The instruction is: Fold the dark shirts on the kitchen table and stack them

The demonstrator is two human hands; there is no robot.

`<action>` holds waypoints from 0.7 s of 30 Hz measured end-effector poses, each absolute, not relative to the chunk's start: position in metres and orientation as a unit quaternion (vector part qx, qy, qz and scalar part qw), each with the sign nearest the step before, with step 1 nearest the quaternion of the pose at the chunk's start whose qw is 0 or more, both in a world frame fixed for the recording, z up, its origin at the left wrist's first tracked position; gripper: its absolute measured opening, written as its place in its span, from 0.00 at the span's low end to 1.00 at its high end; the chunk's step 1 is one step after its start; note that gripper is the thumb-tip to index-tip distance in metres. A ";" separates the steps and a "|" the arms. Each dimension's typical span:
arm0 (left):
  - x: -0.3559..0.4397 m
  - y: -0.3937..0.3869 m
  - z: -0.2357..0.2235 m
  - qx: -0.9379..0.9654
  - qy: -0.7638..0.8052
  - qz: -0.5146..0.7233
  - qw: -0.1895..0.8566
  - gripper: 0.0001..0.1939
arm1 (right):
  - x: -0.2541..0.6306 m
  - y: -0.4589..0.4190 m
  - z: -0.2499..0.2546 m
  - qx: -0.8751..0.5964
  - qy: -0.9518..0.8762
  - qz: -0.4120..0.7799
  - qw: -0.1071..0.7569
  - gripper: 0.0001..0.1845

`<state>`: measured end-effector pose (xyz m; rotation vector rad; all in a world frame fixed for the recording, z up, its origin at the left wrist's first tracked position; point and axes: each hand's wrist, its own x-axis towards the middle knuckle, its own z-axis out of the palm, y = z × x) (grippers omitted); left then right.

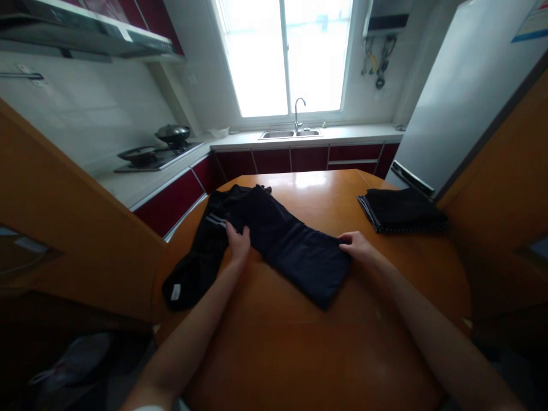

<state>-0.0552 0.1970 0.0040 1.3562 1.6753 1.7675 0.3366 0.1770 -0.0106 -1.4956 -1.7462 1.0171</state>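
Observation:
A pair of dark navy trousers (295, 245), folded lengthwise, lies slantwise across the wooden table. My right hand (357, 246) pinches its far right corner between thumb and fingers. At the trousers' upper left part, my left hand (238, 241) grips the near edge, its fingertips partly hidden by the cloth. Beside and partly under the trousers is a black garment (197, 268) with two pale stripes and a white label near its lower end; its kind is unclear. Both pieces rest on the tabletop.
Folded black clothes (402, 210) are stacked at the right of the wooden table (299, 348). Behind it runs a counter with a sink (278, 135) and a tap. Pans (172, 134) stand on the stove at left, and a fridge (462, 85) is at right.

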 end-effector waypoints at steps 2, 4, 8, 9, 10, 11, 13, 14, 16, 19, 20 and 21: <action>-0.056 0.195 -0.002 0.531 0.627 0.565 0.077 0.41 | 0.352 0.179 -0.008 -0.604 -0.674 0.331 0.268 0.16; -0.046 0.189 -0.009 0.596 0.619 0.510 0.033 0.37 | 0.365 0.180 -0.005 -0.662 -0.676 0.234 0.223 0.16; -0.014 0.177 -0.023 0.735 0.536 0.410 0.061 0.20 | 0.369 0.175 0.000 -0.719 -0.668 0.027 0.190 0.16; -0.008 0.174 -0.025 0.763 0.512 0.387 0.081 0.18 | 0.365 0.174 0.000 -0.709 -0.679 0.010 0.188 0.16; -0.004 0.173 -0.027 0.784 0.491 0.366 0.100 0.16 | 0.360 0.172 -0.001 -0.698 -0.691 0.008 0.184 0.18; -0.001 0.171 -0.029 0.799 0.476 0.350 0.114 0.16 | 0.355 0.171 -0.002 -0.692 -0.700 0.020 0.177 0.20; 0.001 0.171 -0.031 0.816 0.458 0.329 0.129 0.16 | 0.347 0.170 -0.003 -0.694 -0.700 0.061 0.160 0.23; 0.000 0.170 -0.031 0.818 0.456 0.326 0.132 0.16 | 0.345 0.170 -0.002 -0.696 -0.695 0.083 0.158 0.24; -0.001 0.170 -0.029 0.812 0.456 0.335 0.139 0.15 | 0.340 0.169 0.003 -0.683 -0.698 0.125 0.177 0.23; -0.001 0.169 -0.020 0.789 0.463 0.374 0.155 0.15 | 0.327 0.156 0.020 -0.587 -0.748 0.207 0.232 0.23; 0.000 0.168 -0.016 0.776 0.467 0.393 0.157 0.15 | 0.318 0.147 0.026 -0.539 -0.769 0.244 0.242 0.23; 0.000 0.167 -0.012 0.759 0.475 0.417 0.157 0.15 | 0.308 0.135 0.032 -0.487 -0.788 0.287 0.244 0.24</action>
